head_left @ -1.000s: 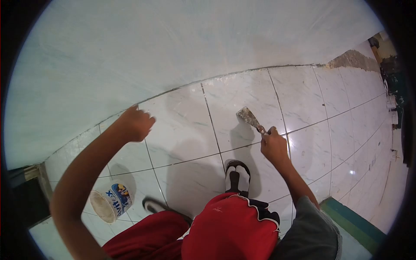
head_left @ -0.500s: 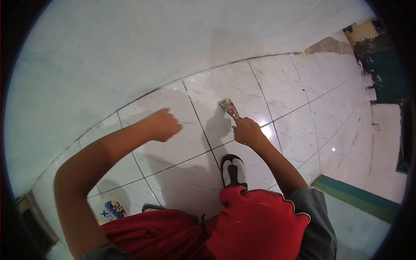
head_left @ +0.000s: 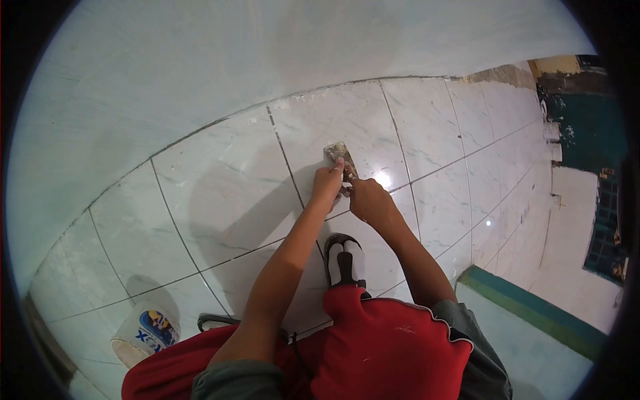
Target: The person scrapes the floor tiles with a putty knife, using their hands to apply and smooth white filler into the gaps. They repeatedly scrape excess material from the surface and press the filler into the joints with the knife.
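A putty knife [head_left: 337,151] with a pale-crusted metal blade is held above the white floor tiles, blade pointing away from me. My right hand [head_left: 372,200] is closed round its handle. Against the knife, where blade meets handle, my left hand [head_left: 326,184] is closed with the thumb on top; the fingers underneath are mostly hidden.
A white tiled floor [head_left: 227,167] with dark joints meets the pale wall [head_left: 167,80] along a curved-looking line. At lower left stands a white tub [head_left: 137,333] with a blue label. A green-edged step [head_left: 527,310] lies to the right, and my sandalled foot [head_left: 343,260] is below my hands.
My left hand has come right, from empty air over the tiles to the putty knife. The right hand has shifted slightly left with the knife. More of the tub shows.
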`<state>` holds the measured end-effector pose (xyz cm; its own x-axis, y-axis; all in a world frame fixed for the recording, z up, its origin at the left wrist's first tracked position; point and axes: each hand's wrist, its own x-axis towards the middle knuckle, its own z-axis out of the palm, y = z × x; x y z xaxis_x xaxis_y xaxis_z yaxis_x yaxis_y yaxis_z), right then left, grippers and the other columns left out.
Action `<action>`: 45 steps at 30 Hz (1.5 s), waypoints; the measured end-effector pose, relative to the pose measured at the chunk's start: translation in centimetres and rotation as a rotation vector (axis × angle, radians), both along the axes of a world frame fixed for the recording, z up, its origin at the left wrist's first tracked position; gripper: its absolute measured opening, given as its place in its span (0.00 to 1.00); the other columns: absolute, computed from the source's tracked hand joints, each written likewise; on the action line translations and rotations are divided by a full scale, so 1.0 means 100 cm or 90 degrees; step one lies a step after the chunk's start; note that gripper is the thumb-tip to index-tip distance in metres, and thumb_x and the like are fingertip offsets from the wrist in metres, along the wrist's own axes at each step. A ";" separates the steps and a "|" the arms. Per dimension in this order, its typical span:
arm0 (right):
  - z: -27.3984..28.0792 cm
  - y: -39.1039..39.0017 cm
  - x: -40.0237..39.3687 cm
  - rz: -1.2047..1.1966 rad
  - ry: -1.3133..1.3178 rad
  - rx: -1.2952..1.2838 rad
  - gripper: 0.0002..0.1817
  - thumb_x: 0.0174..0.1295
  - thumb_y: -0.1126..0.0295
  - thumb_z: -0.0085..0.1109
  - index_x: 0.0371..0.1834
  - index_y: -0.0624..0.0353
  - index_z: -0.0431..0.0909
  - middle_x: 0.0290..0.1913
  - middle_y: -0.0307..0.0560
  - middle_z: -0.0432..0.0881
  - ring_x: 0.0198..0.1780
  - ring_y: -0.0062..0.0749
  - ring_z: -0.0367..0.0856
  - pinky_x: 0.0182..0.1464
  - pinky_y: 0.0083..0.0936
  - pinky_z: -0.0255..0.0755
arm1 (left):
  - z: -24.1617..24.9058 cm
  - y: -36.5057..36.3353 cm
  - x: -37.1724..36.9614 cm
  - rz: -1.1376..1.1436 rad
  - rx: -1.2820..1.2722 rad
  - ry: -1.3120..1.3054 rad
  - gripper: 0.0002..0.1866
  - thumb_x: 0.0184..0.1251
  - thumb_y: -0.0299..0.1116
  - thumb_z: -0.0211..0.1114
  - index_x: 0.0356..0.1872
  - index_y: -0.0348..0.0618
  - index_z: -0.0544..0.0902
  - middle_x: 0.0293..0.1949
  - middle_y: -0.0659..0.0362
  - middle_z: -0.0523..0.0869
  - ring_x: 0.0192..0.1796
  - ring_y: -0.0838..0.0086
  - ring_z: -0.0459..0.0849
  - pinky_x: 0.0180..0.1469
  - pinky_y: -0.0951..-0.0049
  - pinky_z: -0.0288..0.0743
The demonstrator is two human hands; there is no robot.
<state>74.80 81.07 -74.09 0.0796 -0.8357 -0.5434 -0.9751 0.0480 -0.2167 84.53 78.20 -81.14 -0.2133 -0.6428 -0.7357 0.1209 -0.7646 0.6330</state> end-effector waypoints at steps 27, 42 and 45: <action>0.001 -0.014 0.008 -0.086 -0.029 -0.107 0.11 0.54 0.73 0.46 0.37 0.65 0.75 0.27 0.65 0.77 0.30 0.58 0.78 0.35 0.45 0.73 | -0.016 -0.025 -0.018 0.080 -0.079 -0.204 0.23 0.60 0.45 0.55 0.20 0.31 0.80 0.16 0.51 0.79 0.20 0.64 0.79 0.22 0.66 0.68; 0.023 -0.006 0.026 -0.109 -0.045 -0.066 0.09 0.51 0.74 0.46 0.30 0.67 0.76 0.29 0.66 0.77 0.35 0.57 0.77 0.38 0.44 0.72 | -0.040 -0.009 -0.013 0.075 -0.076 -0.132 0.19 0.57 0.40 0.57 0.18 0.33 0.80 0.16 0.51 0.79 0.18 0.65 0.77 0.21 0.66 0.65; 0.037 -0.010 0.040 -0.093 -0.043 -0.017 0.10 0.51 0.74 0.46 0.32 0.66 0.76 0.30 0.66 0.77 0.36 0.57 0.77 0.40 0.44 0.72 | -0.027 0.000 0.002 0.114 -0.064 -0.149 0.17 0.57 0.39 0.57 0.19 0.34 0.80 0.16 0.54 0.79 0.16 0.70 0.75 0.19 0.69 0.64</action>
<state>78.81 80.07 -70.35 -0.0085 -0.8550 -0.5185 -0.9410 0.1823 -0.2851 84.69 78.23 -83.84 0.0775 -0.7268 -0.6824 0.0908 -0.6765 0.7308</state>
